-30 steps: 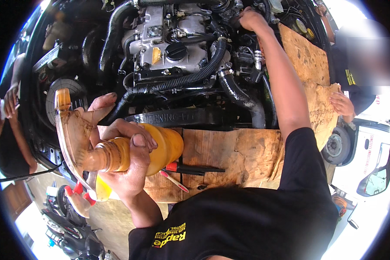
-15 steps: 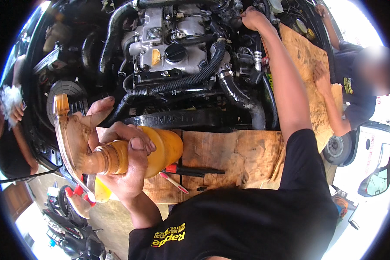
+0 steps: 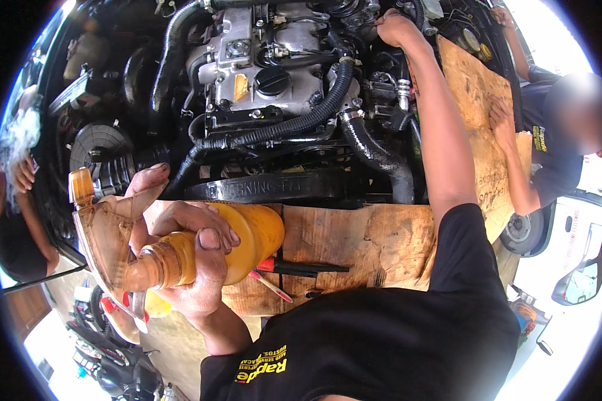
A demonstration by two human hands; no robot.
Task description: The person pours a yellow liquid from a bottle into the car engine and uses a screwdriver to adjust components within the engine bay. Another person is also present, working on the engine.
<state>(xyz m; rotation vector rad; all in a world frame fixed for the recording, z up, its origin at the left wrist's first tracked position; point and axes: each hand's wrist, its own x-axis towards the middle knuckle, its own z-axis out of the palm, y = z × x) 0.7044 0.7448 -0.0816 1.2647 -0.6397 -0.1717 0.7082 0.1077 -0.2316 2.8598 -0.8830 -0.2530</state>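
My left hand (image 3: 211, 267) is wrapped round an amber spray bottle (image 3: 264, 234), thumb and fingers closed round its neck and shoulder. The bottle lies tilted on its side, its see-through trigger head pointing left, with my index finger stretched out beside the head. My right hand (image 3: 396, 28) reaches far into the engine bay, right of the silver engine cover (image 3: 294, 100). Its fingers are curled in at a dark part; what they grip is hidden. A black ribbed hose (image 3: 318, 110) and a black round cap (image 3: 272, 80) sit on the engine.
Stained cardboard (image 3: 354, 240) covers the front edge; another sheet (image 3: 475, 100) lies along the right. A red-and-black tool (image 3: 301, 269) and a small brush (image 3: 271, 286) rest there. Co-workers' hands show at the right (image 3: 502, 120) and left (image 3: 25, 175). A motorcycle (image 3: 120, 371) stands lower left.
The spray bottle's head, with my left hand, has shifted slightly left and down. My right hand stays at the same engine part. White smoke by the left person's hand has risen.
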